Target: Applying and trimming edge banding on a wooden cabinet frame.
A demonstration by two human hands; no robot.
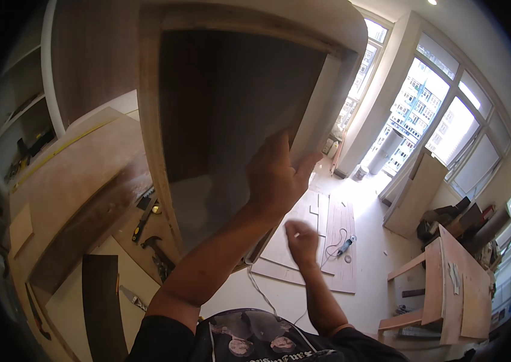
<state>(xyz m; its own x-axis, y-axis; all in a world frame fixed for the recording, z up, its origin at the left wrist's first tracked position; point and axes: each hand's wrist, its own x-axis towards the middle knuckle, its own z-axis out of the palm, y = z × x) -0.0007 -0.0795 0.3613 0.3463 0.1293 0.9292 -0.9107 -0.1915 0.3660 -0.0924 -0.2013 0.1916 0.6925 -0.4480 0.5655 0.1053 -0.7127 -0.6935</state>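
Observation:
A large pale wooden frame [150, 139] with a dark panel or inner space stands upright before me. My left hand [279, 172] grips its right side, the thumb and fingers to either side of the edge. Lower and to the right, my right hand [302, 243] is curled closed beside the frame's lower right edge. It is slightly blurred, and whatever its fingers may hold is hidden. On the workbench left of the frame lie a hammer [157, 247] and a tool with a black and yellow handle [141, 226].
A dark curved strip [101, 301] and a handsaw [133, 298] lie lower left. A yellow tape measure blade [62, 148] stretches over a board. Wood sheets [343, 241] and a blue corded power tool [346, 245] lie on the floor. A wooden stand [442, 283] is at right.

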